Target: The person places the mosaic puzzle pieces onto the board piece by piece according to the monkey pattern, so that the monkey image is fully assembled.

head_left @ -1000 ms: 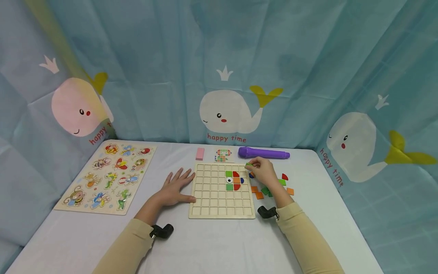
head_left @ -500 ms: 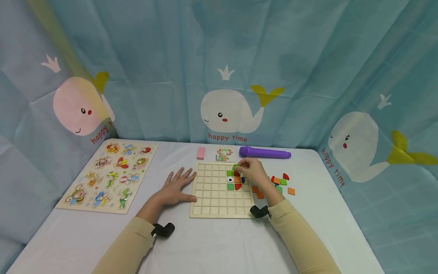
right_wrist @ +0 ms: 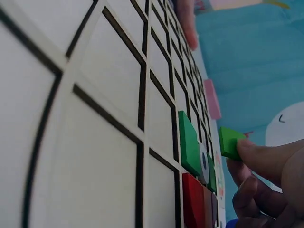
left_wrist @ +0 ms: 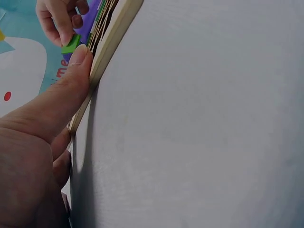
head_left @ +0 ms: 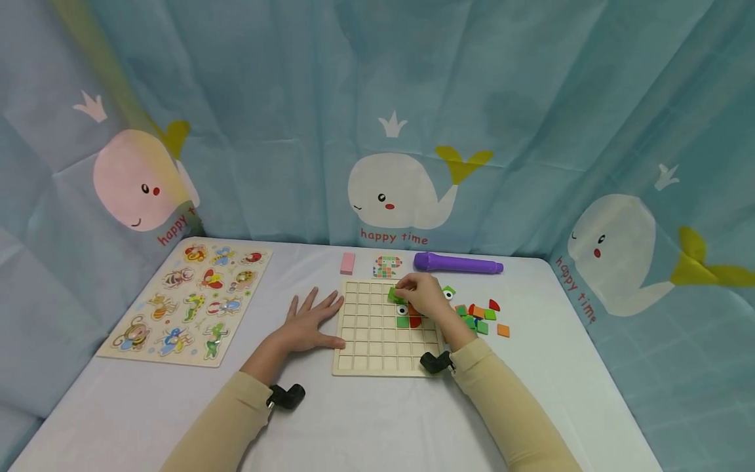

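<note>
My right hand [head_left: 426, 296] pinches a green square tile [head_left: 393, 295] between thumb and fingertips, close over the upper part of the wooden grid board [head_left: 368, 362]. In the right wrist view the held tile [right_wrist: 228, 142] is tilted and stands apart from the board. On the board sit a white eye tile [head_left: 402, 310], a darker green tile [head_left: 403, 322] and a red rounded tile [head_left: 415, 322]; my right hand hides part of this group. Fingers spread, my left hand [head_left: 308, 326] rests at the board's left edge, its thumb [left_wrist: 71, 90] on the rim.
Loose coloured tiles [head_left: 479, 313] lie right of the board. Behind it are a pink block [head_left: 348, 263], a patterned card [head_left: 387, 267] and a purple microphone-shaped toy [head_left: 459, 263]. An insect puzzle board [head_left: 200, 278] lies at the left. A whale-print curtain [head_left: 283, 190] surrounds the table.
From the board's upper right corner, my right hand has carried the green tile left over the board. An eye tile on the table, right of the board, has come into view. My left hand stays at the board's edge.
</note>
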Motion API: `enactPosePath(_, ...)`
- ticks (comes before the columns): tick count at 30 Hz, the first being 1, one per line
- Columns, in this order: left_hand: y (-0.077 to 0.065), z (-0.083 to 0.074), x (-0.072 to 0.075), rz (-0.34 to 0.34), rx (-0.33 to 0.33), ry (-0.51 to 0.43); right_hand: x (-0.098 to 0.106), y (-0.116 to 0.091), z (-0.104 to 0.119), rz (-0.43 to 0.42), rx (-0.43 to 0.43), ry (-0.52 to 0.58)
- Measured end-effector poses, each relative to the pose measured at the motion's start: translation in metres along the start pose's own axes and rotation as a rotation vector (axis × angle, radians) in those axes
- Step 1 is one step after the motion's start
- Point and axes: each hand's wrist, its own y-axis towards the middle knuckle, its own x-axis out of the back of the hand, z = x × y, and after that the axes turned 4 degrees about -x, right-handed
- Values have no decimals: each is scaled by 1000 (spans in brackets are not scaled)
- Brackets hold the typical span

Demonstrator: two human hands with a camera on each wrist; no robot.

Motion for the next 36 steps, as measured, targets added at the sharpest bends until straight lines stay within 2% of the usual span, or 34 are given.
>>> enactPosePath(6, 1, -3, 0, 2, 8, 5, -9, 5, -4, 14, 36, -43)
enactPosePath(13, -2, -4, 0, -5, -4, 1, -15, 8, -2, 34, 11, -138)
enactPosePath(20, -3, -5, 1, 1, -16, 2, -15, 7, -3, 18, 1, -166)
enactPosePath(26, -2, -3, 1, 6, -15, 14, -5, 3, -10, -29, -13, -120)
enactPosePath(36, -1, 2, -2, 14, -10, 15, 29, -4, -35, -94, -70, -76)
